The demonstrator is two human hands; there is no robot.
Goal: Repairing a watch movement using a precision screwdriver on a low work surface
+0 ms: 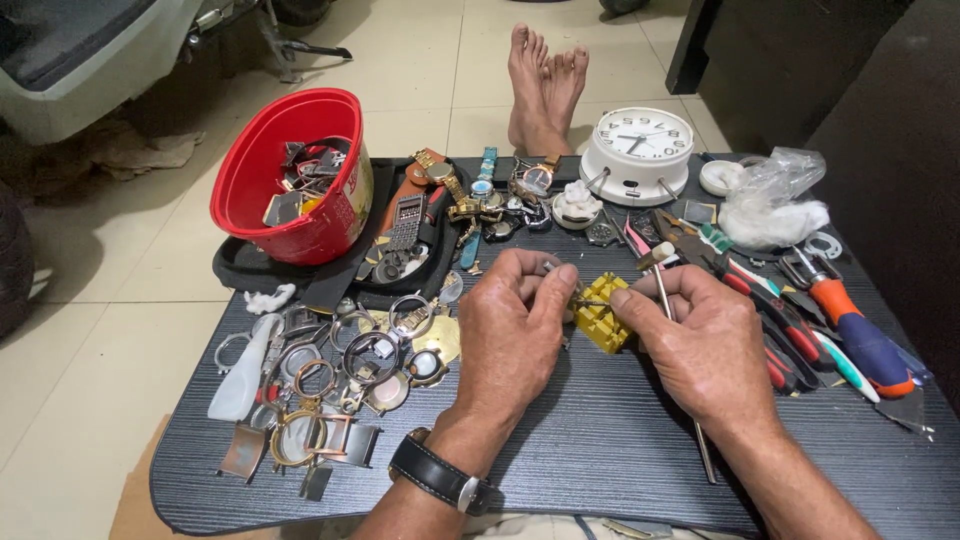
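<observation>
The left hand [510,325] and the right hand [690,340] meet over the middle of the dark lap desk [600,450], toward its far half. Between them sits a yellow plastic holder block [602,318], resting on the desk surface. The left hand's thumb and fingers are pinched closed on a small metal part [550,268] just beside the block; what the part is cannot be told. The right hand is closed around a thin metal tool [668,300] with a pale handle, its shaft running back under the palm toward the desk's near edge.

A red bowl [290,175] of parts stands at the far left corner. Loose watch cases [340,370] crowd the left edge. A white clock [640,152] sits at the far edge. Pliers and screwdrivers [820,320] lie along the right edge.
</observation>
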